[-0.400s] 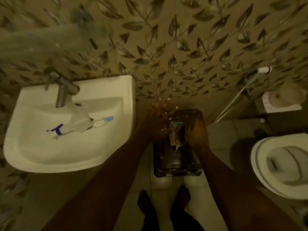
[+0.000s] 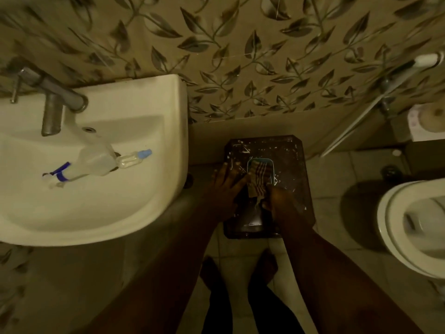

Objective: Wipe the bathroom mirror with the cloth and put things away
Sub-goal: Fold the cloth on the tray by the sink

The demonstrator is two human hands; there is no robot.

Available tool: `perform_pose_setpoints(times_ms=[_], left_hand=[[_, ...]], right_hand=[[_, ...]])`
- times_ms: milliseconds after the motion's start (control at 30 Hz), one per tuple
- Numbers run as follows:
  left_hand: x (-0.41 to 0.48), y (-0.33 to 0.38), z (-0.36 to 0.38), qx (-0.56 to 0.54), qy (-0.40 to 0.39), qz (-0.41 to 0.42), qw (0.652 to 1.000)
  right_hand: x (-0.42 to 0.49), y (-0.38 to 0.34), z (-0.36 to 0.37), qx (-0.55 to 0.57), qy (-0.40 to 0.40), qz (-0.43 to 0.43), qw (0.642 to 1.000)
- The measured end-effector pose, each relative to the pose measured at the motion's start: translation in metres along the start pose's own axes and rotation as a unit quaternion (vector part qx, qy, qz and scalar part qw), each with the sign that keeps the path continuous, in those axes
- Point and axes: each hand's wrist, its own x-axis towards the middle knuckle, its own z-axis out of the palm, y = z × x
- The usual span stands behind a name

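Note:
A small blue-rimmed mirror (image 2: pixel 254 219) lies flat on a dark, paint-spattered stool (image 2: pixel 291 153) on the floor between the sink and the toilet. A striped cloth (image 2: pixel 258 175) is spread over the mirror's far half. My right hand (image 2: pixel 280 201) grips the cloth's near end at the mirror's right side. My left hand (image 2: pixel 226 186) rests flat with fingers spread on the stool's left part, its fingertips at the mirror's left edge. A clear spray bottle (image 2: pixel 96 162) with a blue trigger lies on its side in the sink.
The white sink (image 2: pixel 154 97) with a metal tap (image 2: pixel 53 112) is at the left; a small blue-capped bottle (image 2: pixel 134 158) lies in it. A white toilet (image 2: pixel 395 225) is at the right, with a paper roll (image 2: pixel 431 116) and a hose sprayer (image 2: pixel 426 59) behind. My feet (image 2: pixel 265 263) stand below the stool.
Both hands have slid toward me along the stool, the right hand still holding the cloth on the mirror. The view has tilted slightly.

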Motion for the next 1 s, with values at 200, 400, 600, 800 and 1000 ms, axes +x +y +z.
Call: perform_pose_setpoints(times_ms=[200,400,600,800,1000], left_hand=[[0.004,-0.012,-0.005,-0.022,0.021,-0.046,0.998],[0.0,-0.013,-0.004,-0.029,0.015,-0.06,0.998],[0.001,-0.001,-0.014,-0.055,0.008,-0.056,0.997],[0.012,0.017,-0.014,-0.133,-0.011,-0.091,0.987],[0.024,0.023,-0.002,-0.177,-0.003,-0.086,0.981]], right_hand=[[0.018,0.001,0.017,-0.023,0.038,0.013,0.999],[0.017,0.003,0.013,-0.047,0.05,-0.026,0.997],[0.002,-0.009,0.015,0.024,0.032,0.019,0.999],[-0.001,-0.005,0.017,0.14,0.043,-0.07,0.987],[0.002,0.003,0.009,0.215,0.016,-0.127,0.968]])
